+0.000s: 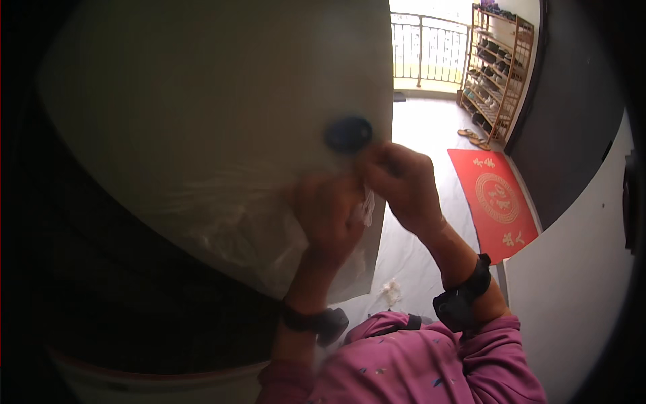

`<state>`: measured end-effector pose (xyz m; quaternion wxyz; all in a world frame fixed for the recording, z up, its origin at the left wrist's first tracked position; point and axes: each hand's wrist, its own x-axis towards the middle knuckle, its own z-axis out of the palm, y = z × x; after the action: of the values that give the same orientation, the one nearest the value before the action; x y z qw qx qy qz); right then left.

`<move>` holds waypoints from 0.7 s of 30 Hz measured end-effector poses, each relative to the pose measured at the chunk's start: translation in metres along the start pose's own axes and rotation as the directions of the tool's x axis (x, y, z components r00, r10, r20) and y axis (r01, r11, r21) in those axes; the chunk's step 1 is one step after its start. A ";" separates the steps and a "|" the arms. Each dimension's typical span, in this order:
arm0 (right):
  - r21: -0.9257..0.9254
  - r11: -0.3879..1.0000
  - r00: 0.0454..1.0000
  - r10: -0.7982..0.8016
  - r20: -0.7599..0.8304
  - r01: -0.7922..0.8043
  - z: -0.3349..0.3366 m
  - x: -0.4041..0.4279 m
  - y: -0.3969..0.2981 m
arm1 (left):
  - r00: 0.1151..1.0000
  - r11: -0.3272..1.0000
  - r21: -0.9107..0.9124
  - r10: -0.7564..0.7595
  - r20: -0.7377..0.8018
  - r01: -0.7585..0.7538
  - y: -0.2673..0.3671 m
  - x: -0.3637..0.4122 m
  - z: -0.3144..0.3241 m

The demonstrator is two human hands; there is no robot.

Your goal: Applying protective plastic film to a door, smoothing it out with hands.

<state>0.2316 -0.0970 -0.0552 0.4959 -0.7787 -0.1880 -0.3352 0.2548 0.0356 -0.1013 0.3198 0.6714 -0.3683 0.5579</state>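
Before me stands a large pale flat panel (212,101), mostly in shadow. Creased clear plastic (252,222) lies against its lower part, bunched around my left hand (330,209). My left hand is blurred, its fingers curled on the plastic. Close beside it, by the panel's right edge, my right hand (398,177) is closed, with its thumb and fingers pinched together. A whitish twisted end of the plastic (369,208) hangs between the two hands. Just above my right fingertips is a dark blue oval thing (348,134), too blurred to name.
On the right, a red doormat (497,199) bearing writing lies by a dark door (565,101). Farther back are flip-flops (474,139), a wooden shoe rack (497,76) with several shoes, and a metal railing (429,50). A pale crumpled scrap (390,293) rests on the floor.
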 end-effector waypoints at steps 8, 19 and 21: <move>0.029 0.972 0.971 -0.235 0.040 0.234 -0.012 -0.037 0.021 | 0.998 0.999 0.046 -0.004 0.058 0.001 0.003 -0.008 -0.001; -0.418 0.773 0.842 -0.538 -0.034 0.477 -0.040 -0.001 0.039 | 0.975 1.000 0.029 -0.017 0.221 0.011 0.040 0.024 -0.009; -0.400 0.663 0.742 -0.667 0.067 0.632 -0.047 0.005 0.049 | 0.968 0.999 0.049 -0.012 0.252 -0.001 0.051 0.026 -0.012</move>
<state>0.2499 -0.1613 -0.0697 0.1823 -0.7285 -0.3598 -0.5537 0.2083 0.0155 -0.0727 0.2556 0.7454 -0.3905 0.4759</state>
